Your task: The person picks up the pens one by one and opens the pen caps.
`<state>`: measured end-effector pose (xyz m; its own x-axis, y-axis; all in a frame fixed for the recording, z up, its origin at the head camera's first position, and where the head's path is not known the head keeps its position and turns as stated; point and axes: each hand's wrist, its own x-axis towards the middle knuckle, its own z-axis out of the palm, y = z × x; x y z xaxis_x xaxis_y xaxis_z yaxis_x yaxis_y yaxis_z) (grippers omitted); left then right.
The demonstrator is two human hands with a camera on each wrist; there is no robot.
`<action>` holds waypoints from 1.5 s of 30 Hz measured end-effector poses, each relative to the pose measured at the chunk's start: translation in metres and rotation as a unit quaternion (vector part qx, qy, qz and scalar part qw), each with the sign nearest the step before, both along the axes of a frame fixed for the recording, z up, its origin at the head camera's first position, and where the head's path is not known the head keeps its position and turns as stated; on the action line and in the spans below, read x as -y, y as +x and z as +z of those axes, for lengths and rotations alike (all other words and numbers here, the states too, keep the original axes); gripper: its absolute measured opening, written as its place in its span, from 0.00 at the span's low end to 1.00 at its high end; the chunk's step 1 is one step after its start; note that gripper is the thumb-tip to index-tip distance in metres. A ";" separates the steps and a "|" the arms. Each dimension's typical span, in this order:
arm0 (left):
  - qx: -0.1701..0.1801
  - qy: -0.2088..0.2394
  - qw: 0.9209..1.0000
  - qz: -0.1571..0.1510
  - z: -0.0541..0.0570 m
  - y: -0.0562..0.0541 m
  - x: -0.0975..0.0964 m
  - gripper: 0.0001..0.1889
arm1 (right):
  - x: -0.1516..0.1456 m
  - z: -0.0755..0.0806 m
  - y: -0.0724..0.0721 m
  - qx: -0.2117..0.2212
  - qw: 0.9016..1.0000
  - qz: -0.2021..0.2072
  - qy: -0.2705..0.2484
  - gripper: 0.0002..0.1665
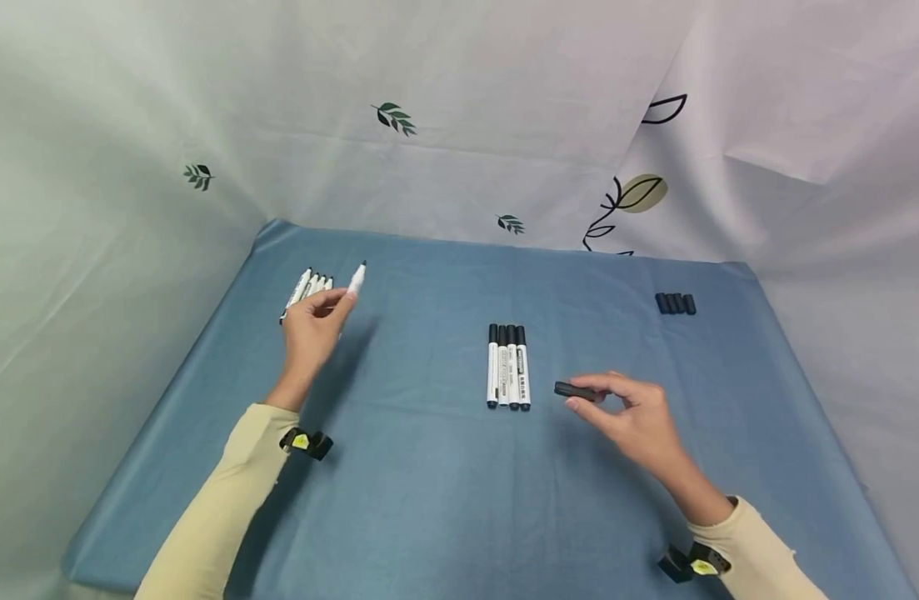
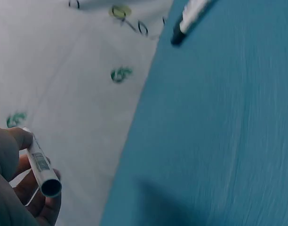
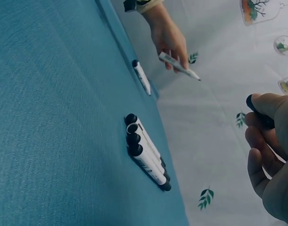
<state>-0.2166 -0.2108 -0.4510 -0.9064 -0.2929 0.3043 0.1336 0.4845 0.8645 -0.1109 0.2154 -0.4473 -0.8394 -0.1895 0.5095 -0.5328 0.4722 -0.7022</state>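
My left hand (image 1: pixel 309 335) grips a white marker (image 1: pixel 357 280) above the far left of the table, its dark bare tip pointing up and away. In the left wrist view the end of that marker (image 2: pixel 39 162) facing the camera shows a dark round face. Over the table right of centre, my right hand (image 1: pixel 641 418) pinches a black marker cap (image 1: pixel 571 389) between thumb and fingers. Between the hands lies a side-by-side row of several white markers (image 1: pixel 507 371) with black caps on. Several uncapped white markers (image 1: pixel 300 287) lie just behind the left hand, partly hidden by it.
Several loose black caps (image 1: pixel 675 303) stand in a short row at the far right of the table. A blue cloth (image 1: pixel 429 500) covers the table. White curtain fabric (image 1: pixel 459 100) with leaf prints rises at the back and along both sides.
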 end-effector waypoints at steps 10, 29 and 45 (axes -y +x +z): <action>0.048 -0.053 0.997 0.026 -0.016 -0.023 0.034 0.19 | -0.003 -0.003 0.003 0.004 1.000 -0.012 0.010 0.19; 0.088 -0.149 0.984 0.046 -0.036 -0.048 0.052 0.18 | -0.004 -0.003 0.005 0.020 0.999 -0.012 0.025 0.18; 0.095 -0.144 0.981 0.084 -0.049 -0.053 0.057 0.19 | -0.004 -0.003 0.004 0.028 0.999 -0.008 0.032 0.17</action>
